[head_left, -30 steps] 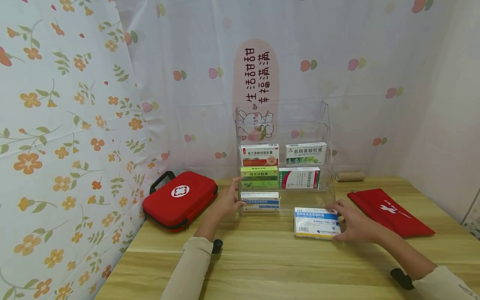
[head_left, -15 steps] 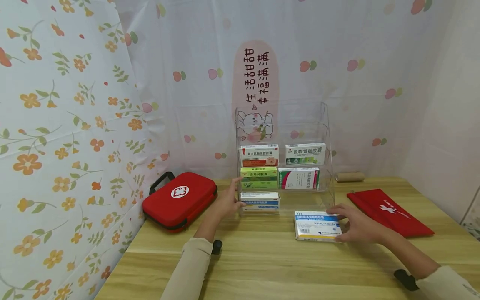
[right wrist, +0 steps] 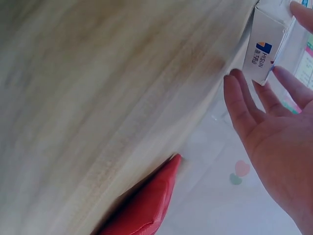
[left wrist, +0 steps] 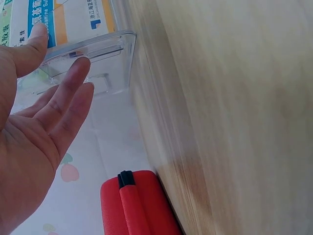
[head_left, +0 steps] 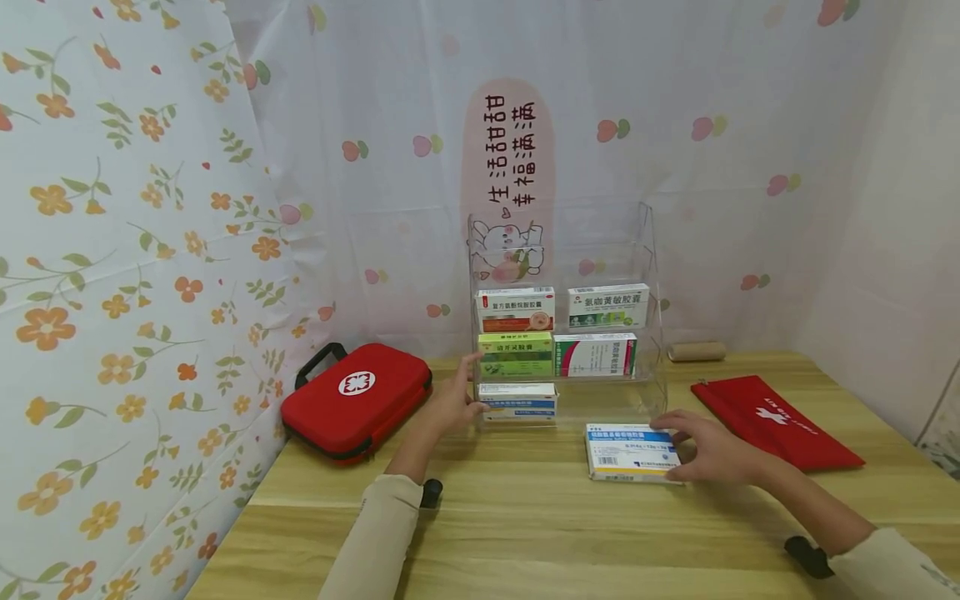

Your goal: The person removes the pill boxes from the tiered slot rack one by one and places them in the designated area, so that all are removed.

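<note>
Low in the frame, right of centre, the right hand [head_left: 712,450] pinched a blue-and-white box [head_left: 626,451] by one end, likely leaving the other free; the left hand [head_left: 453,400], loosely spread, touched the clear rack [head_left: 607,400], seemingly steadying it.

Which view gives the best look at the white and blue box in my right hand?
The head view, where the box shows its printed front, only partly behind your right hand. The right wrist view shows mainly its end; the left wrist view doesn't show it.
</note>
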The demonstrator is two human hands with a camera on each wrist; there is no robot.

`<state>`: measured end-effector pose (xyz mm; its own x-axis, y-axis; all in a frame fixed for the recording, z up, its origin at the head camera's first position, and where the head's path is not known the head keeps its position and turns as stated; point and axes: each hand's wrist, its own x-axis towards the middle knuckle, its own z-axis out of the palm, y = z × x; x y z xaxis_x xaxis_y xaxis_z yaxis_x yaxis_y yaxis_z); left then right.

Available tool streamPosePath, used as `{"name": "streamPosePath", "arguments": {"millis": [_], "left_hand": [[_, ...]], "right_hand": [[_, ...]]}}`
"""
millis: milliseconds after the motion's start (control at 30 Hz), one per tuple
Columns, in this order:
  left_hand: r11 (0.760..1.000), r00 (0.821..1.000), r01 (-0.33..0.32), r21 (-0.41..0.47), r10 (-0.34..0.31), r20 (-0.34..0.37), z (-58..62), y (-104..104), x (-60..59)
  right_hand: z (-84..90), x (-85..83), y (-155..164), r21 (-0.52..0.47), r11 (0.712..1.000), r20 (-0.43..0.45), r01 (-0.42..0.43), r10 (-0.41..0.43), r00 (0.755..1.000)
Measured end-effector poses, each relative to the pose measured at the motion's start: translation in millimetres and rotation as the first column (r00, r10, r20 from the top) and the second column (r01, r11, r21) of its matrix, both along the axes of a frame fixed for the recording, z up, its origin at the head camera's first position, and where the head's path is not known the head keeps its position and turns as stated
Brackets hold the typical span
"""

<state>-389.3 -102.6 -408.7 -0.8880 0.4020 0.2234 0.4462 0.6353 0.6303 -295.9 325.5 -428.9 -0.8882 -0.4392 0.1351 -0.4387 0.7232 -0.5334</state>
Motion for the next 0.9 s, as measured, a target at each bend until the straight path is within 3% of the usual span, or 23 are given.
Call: {"name": "streamPosePath", "arguments": {"millis": [400, 900], "left_hand": [[1.0, 1.0, 0.006, 0.024, -0.006, 0.011, -0.5, 1.0, -1.2], [1.0, 1.0, 0.001, 0.022, -0.001, 0.006, -3.1, 0.3, -4.4]], "right_hand": [[-1.8, 2.4, -3.0, 0.06, 0.998, -0.017, 0.019, -0.018, 1.0], [1.0, 0.9, -5.5, 0.012, 1.0, -0.04, -0.004, 0.004, 0.999]]}}
